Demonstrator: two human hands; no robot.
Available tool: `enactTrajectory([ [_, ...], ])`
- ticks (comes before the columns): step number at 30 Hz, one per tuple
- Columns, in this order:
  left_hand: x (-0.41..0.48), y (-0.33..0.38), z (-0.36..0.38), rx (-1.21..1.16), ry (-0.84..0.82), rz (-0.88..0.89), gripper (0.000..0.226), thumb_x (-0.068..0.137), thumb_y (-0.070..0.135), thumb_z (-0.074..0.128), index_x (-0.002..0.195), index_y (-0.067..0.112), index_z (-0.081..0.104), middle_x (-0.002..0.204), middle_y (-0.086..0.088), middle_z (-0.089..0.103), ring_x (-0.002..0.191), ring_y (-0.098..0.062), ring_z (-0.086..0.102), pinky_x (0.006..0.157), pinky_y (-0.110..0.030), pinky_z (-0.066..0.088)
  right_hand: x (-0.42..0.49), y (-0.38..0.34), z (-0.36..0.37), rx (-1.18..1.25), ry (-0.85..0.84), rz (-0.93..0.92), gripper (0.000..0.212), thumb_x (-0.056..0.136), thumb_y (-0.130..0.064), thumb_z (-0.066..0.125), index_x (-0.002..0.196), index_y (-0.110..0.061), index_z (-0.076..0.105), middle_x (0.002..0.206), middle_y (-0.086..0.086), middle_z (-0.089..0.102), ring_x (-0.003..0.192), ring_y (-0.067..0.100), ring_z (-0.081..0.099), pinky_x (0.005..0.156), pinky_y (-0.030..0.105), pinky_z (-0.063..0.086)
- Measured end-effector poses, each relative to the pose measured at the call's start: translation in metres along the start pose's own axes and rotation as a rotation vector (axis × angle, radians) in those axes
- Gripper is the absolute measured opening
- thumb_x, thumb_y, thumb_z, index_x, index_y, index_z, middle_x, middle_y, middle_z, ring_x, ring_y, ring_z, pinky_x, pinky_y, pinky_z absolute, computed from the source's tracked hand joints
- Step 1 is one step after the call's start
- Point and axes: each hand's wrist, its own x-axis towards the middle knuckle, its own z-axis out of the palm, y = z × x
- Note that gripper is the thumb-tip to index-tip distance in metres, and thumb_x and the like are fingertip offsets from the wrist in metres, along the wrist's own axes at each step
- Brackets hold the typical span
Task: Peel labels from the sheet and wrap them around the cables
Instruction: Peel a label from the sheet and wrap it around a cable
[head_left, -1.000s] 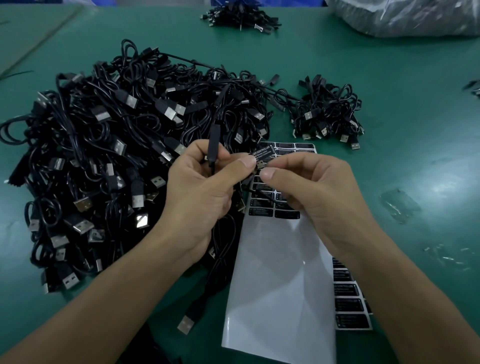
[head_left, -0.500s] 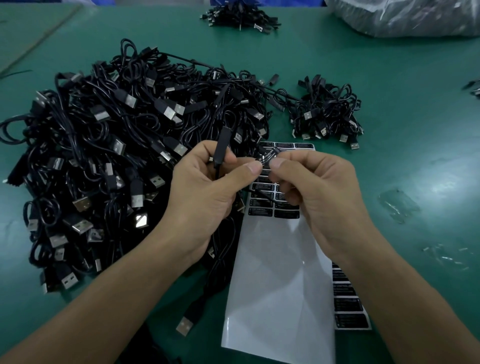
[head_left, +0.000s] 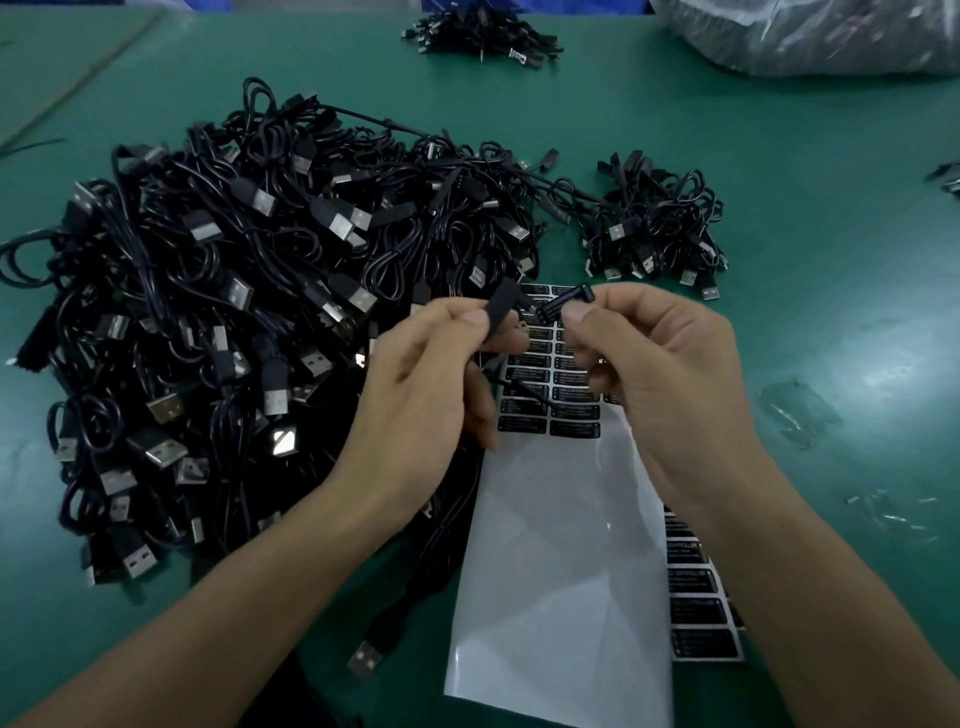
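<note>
While the thumbs were meeting a moment ago, the hands are now parting slightly. The left hand (head_left: 415, 395) is pinching the cable (head_left: 500, 312). The right hand (head_left: 675, 374) is pinching the label (head_left: 563, 303), which seems already folded around it, just above the sheet (head_left: 561, 545). The cable pile (head_left: 234, 312) is crowding the left side, and the table (head_left: 805, 270) is giving free room on the right.

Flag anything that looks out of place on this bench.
Loose clear plastic scraps lie on the green mat right of the label sheet, like discarded litter. Nothing else stands out.
</note>
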Motion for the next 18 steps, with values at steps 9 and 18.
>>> enactTrajectory([
  [9,0.0005,-0.0067,0.003,-0.009,-0.044,0.012,0.023,0.102,0.006,0.051,0.104,0.024,0.065,0.082,-0.003,0.075,0.066,-0.014,0.071,0.057,-0.024,0.058,-0.0017,-0.0013,0.0025,-0.048,-0.088,-0.093,0.018,0.089,-0.017,0.063,0.073,-0.021,0.069,0.064,-0.005,0.063,0.061,0.006,0.055,0.057,0.018,0.044],
  [18,0.0019,-0.0075,0.0002,-0.049,-0.13,-0.022,0.023,0.104,0.006,0.048,0.112,0.019,0.065,0.089,-0.002,0.078,0.078,-0.015,0.075,0.062,-0.023,0.058,-0.0016,0.0011,0.0026,-0.122,-0.084,-0.116,0.023,0.093,-0.01,0.067,0.075,-0.024,0.07,0.066,-0.01,0.069,0.062,-0.003,0.061,0.057,0.011,0.046],
])
